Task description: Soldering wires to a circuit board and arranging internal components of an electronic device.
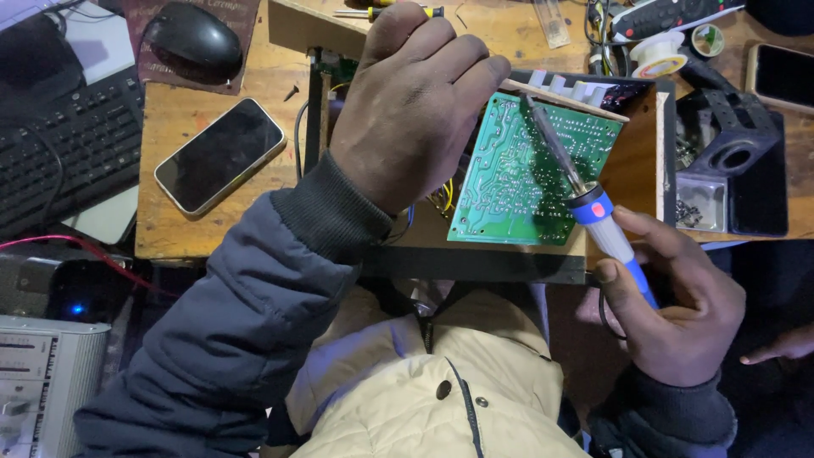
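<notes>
My left hand (413, 102) grips the upper left edge of a green circuit board (530, 182), solder side up, tilting it over a wooden box (642, 161). My right hand (674, 293) holds a soldering iron (593, 208) by its blue and white handle with a red dot. The metal tip of the iron rests on the top middle of the board. Yellow and blue wires (441, 199) run under the board's left edge, partly hidden by my left wrist.
A smartphone (219, 154) lies face up on the wooden table at the left, near a black mouse (193, 36) and keyboard (64, 140). A solder spool (659, 53), a black holder (727, 140) and a second phone (782, 75) sit at the right. Another person's fingers (780, 348) show at the right edge.
</notes>
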